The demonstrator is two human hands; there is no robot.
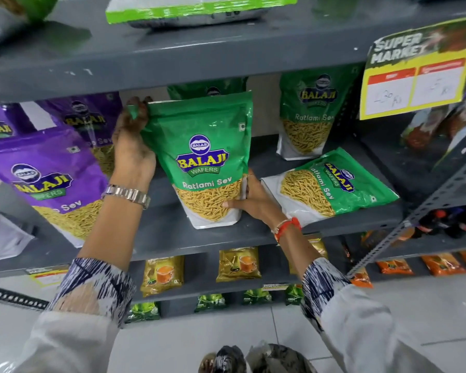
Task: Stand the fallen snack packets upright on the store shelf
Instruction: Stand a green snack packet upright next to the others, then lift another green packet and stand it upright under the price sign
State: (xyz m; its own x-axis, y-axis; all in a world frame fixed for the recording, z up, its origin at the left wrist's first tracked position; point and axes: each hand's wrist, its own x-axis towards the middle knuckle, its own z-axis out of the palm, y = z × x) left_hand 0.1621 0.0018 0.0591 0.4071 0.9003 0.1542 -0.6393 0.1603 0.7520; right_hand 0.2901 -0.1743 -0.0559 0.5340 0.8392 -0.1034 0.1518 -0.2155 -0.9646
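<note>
A green Ratlami Sev packet point(205, 157) stands upright on the grey shelf point(172, 238), held between both hands. My left hand point(132, 146) grips its top left corner. My right hand point(250, 200) clasps its lower right edge near the base. To the right, a second green packet point(331, 184) lies flat on the shelf. Further back, a third green packet point(310, 114) stands upright, and another one point(207, 88) shows behind the held packet.
Purple Sev packets point(49, 179) lean at the left of the same shelf. A yellow price sign point(414, 76) hangs from the shelf above at the right. A slotted steel upright point(414, 219) crosses at the right. Lower shelves carry small tea and snack packs point(163, 274).
</note>
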